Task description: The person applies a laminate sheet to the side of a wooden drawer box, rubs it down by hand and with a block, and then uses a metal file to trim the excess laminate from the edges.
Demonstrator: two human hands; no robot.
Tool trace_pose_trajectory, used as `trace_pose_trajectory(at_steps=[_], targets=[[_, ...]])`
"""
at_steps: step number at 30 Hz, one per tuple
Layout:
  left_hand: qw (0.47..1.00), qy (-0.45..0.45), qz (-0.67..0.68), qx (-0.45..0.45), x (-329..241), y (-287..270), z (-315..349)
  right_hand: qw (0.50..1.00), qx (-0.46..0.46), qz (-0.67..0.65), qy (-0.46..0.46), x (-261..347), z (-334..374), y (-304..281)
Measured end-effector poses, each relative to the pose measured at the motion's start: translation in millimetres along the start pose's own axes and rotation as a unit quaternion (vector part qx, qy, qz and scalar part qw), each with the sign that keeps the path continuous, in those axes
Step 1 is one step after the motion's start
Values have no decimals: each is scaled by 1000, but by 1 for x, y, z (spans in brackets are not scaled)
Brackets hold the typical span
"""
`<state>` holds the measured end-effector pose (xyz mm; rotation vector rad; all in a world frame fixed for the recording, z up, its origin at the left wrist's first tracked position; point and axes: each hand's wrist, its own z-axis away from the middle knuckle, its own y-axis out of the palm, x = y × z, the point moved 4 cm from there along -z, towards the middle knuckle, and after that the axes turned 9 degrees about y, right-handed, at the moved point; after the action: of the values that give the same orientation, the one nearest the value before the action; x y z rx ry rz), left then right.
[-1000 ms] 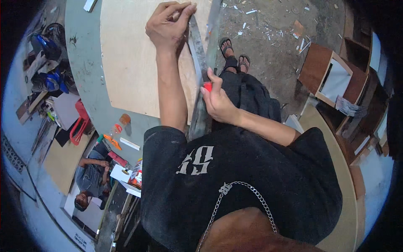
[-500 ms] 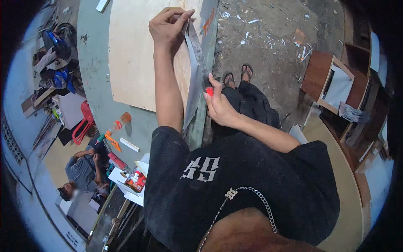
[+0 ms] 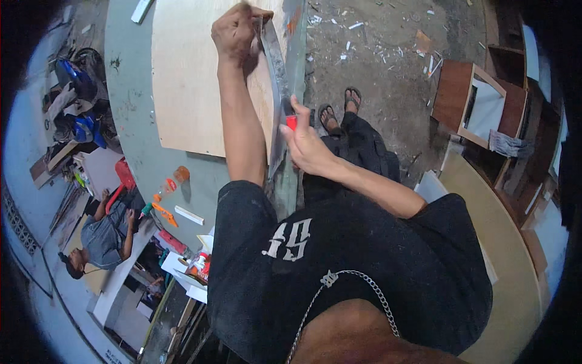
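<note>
A pale plywood panel lies on the grey-green workbench. Along its right edge runs a thin, smudged grey strip, slightly bowed, with a smooth grey face below it. My left hand is closed at the strip's far end, its forearm lying across the panel. Nearer to me, my right hand is wrapped round a red-handled tool against the strip's near end, thumb and index finger stretched along it. The tool's kind is mostly hidden by the fingers.
On the bench's left are a clear bottle, an orange tool, a white strip and an open box. Another person sits beyond. Scraps litter the floor; wooden cabinets stand right.
My right hand and the red-handled tool have shifted slightly left against the strip. My left hand has turned at the far end. The other person has moved left and sits more upright.
</note>
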<state>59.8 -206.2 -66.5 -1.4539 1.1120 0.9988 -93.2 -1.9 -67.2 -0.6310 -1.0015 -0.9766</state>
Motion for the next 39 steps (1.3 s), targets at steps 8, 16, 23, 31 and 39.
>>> trace_pose_trajectory(at_steps=[8, 16, 23, 31, 39], targets=[[986, 156, -53, 11, -26, 11, 24, 1000, 1, 0, -11, -20, 41, 3], [983, 5, 165, -75, -47, 2, 32, 1000, 17, 1, 6, -22, 40, 13], [992, -15, 118, -32, -56, 2, 46, 998, 17, -23, 60, -9, 42, -19], [874, 233, -422, 58, -36, 7, 62, 987, 101, 2, 124, -8, 33, -36], [897, 242, -360, 81, -14, -15, 60, 995, 78, 34, 47, -14, 24, -38]])
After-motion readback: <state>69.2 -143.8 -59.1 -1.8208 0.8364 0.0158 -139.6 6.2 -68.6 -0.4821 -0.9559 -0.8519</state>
